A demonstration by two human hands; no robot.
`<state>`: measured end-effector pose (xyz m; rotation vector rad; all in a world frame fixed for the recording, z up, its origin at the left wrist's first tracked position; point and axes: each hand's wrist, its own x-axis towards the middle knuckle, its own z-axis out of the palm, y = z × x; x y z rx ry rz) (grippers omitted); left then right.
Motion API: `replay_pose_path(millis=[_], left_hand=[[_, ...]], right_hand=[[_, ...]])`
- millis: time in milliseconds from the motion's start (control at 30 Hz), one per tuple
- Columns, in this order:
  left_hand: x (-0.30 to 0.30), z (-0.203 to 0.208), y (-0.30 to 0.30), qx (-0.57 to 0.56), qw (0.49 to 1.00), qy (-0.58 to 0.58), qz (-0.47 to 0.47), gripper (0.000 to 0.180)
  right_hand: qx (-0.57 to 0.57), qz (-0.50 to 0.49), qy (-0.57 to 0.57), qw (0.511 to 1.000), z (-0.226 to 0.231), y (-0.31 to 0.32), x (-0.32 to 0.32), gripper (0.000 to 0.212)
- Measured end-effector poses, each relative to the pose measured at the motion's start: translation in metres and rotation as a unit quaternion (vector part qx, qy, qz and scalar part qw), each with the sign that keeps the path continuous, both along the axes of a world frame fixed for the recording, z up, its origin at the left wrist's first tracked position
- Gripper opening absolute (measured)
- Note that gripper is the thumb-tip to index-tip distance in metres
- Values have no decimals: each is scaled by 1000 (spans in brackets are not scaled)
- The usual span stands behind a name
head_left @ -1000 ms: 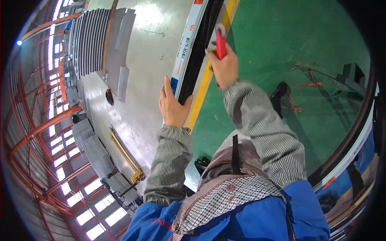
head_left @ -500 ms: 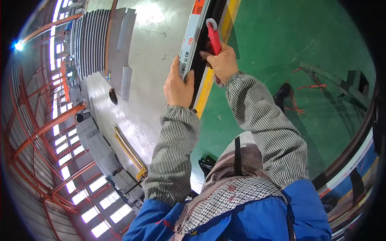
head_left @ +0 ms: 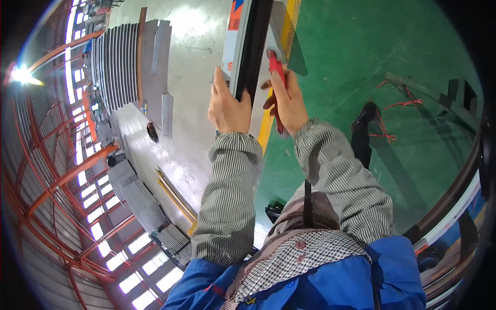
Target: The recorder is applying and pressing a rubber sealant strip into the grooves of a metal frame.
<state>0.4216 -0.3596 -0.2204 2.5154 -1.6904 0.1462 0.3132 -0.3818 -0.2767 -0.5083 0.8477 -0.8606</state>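
Observation:
A long frame profile [head_left: 257, 46] runs up from my hands to the top edge, with a dark channelled face and a side covered in white printed film [head_left: 231, 49]. My left hand [head_left: 231, 107] is closed around its near end, fingers on the film side and thumb at the dark face. To the right of the profile, my right hand [head_left: 292, 103] grips a red-handled roller [head_left: 277, 66], apart from the profile. The roller's upper end points up and away from me. Part of its handle is hidden by my fingers.
A yellow line [head_left: 290, 26] divides the grey floor from the green floor. A person's dark shoe [head_left: 368, 112] is at the right, near red cords [head_left: 403, 103] and a metal stand [head_left: 439, 101]. Stacked profiles [head_left: 116, 67] lie at the far left.
The profile has turned so more of its dark face shows, and its far end has shifted left. The roller has moved down and away from the profile, still in my right hand.

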Motion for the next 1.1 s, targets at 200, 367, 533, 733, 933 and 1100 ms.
replay_pose_path(millis=[200,367,533,733,933,1100], left_hand=[[4,2,-4,30,999,22,-22,75],[17,17,-46,87,987,80,-105,63],[12,8,-74,87,992,-45,-78,60],[11,-1,-80,38,993,2,-110,57],[21,2,-74,37,994,-20,-98,56],[20,-1,-79,37,993,30,-105,55]], right_hand=[[-52,50,59,996,-30,47,4,22],[-172,86,144,971,-33,101,28,21],[-153,164,150,963,-27,74,18,26],[-174,-24,237,955,-30,-68,22,30],[-87,160,131,974,-27,87,31,31],[-305,-43,288,907,-44,-89,24,46]])
